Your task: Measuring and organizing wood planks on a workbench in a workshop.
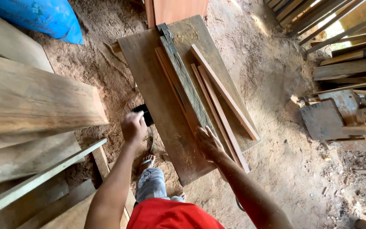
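**Hands at the saw desk, one flat on wood, one off the edge**

Right hand (209, 142): spread flat, palm down, fingers (201, 132) wide, resting on the near end of the long weathered guide rail (186, 82) and the desk (149, 72) beside it. Gripping nothing, only pressing.

Left hand (134, 126): off the left edge of the desk, fingers loosely curled and slightly blurred, hovering just at a small black box (145, 114) fixed to the desk's side. Touching it or not: cannot tell. Nothing visibly held.

Just right of the rail and the right hand: two thin wooden strips (217, 112) lying side by side along the desk, near ends overhanging the front edge. Further right, a third strip (225, 93), paler, lying at a slant, well apart from the hand at its far end. Left of the rail, another narrow strip (166, 70) close against it.

Below the desk: a foot in a sandal (148, 161) on the sawdust-covered floor (272, 85), grey trousers, red garment at the bottom edge.

Left side: thick stacked planks (30, 97) and a pale batten (39, 180). Top left, a blue sack (43, 17). Right side, a heap of offcuts and boards (344, 97).
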